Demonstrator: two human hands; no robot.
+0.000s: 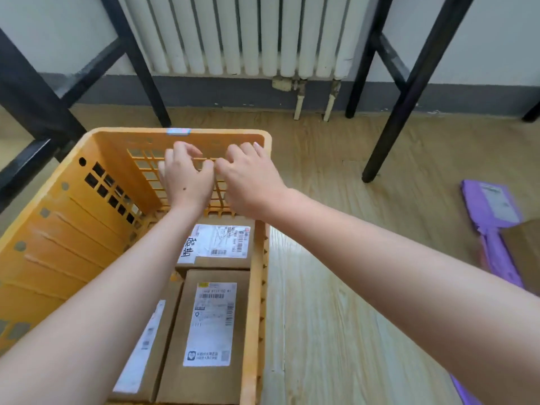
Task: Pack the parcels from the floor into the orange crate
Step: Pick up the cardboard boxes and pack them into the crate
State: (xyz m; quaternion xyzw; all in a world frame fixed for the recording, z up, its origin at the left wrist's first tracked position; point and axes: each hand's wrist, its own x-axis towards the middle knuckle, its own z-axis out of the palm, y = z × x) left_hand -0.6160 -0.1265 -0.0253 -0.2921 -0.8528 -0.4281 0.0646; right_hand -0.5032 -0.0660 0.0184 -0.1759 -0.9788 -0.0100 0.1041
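Both hands are up over the far end of the crate, pretty much dead centre of the frame. The left hand (187, 179) and the right hand (248, 176) sit side by side, thumbs nearly touching. Their fingers are half bent and spread a bit, and neither one has hold of anything. Can't tell if the fingertips are actually on the slotted far wall or just hanging in front of it.

Under them is the orange crate (58, 217), sitting on the wood floor (336, 287) and filling the lower left of the frame. Three brown cardboard parcels are inside it, packed along its right side. There's a box with a handwritten label (216, 244) just below the wrists, and a long box (207, 331) touching it toward the bottom of the frame. A third box (146, 340) is tucked against the left of that one, partly hidden by the left forearm.

Over at the right edge, well apart from the crate, a purple parcel (473, 206) lies on the floor with a white label on it. A brown cardboard piece (523, 249) overlaps its lower part. More purple wrapping runs down the right edge below that.

Across the top there's a white radiator (233, 33) on the wall, with black table legs (409, 92) on either side.
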